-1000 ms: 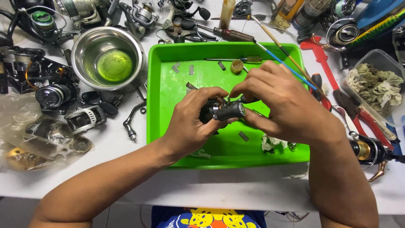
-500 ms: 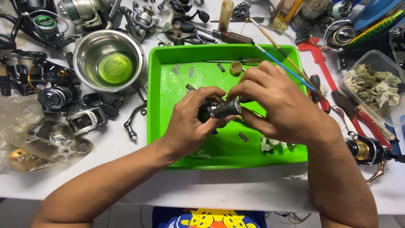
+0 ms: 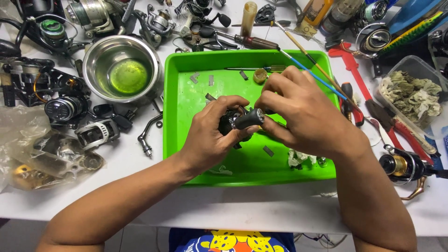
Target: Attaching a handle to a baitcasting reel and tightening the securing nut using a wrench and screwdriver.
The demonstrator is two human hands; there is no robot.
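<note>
White table (image 3: 261, 205) carries everything; on it, centre, a bright green rectangular tray (image 3: 186, 135), rim raised, its floor scattered w/ small grey metal bits and a crumpled white scrap near the front-right corner; above the tray's middle both hands meet on a small black fishing reel (image 3: 229, 122), dark glossy body, mostly hidden by fingers, w/ a stubby grey-black cylindrical knob (image 3: 248, 118) sticking out to the right; reel held just over the tray floor, can't tell if it touches.

Left hand (image 3: 210, 137) wraps the reel body from below and the left, fingers curled tight round it, thumb over the top; right hand (image 3: 303, 114) comes in from the right, thumb and forefinger pinching at the knob end, other fingers bent above; exact contact point hidden.

Left of tray: round steel bowl (image 3: 122, 70) w/ yellow-green liquid pooled in the bottom; further left, several dark reels and a clear crumpled plastic bag (image 3: 28, 140) w/ parts inside, front-left corner of the table.

Right side: clear plastic box (image 3: 429, 65), rectangular, holding pale greenish crumpled rags, at the table's right edge; red-handled pliers (image 3: 406, 130) lying beside it; a gold-and-black reel (image 3: 401, 165) near the front-right.

Back edge: small amber bottle (image 3: 248, 14), upright, behind the tray; a flat yellow-orange package (image 3: 317, 9) to its right, label too small to make out; blue-handled brush (image 3: 317, 77) lying slantwise over the tray's back-right corner.
</note>
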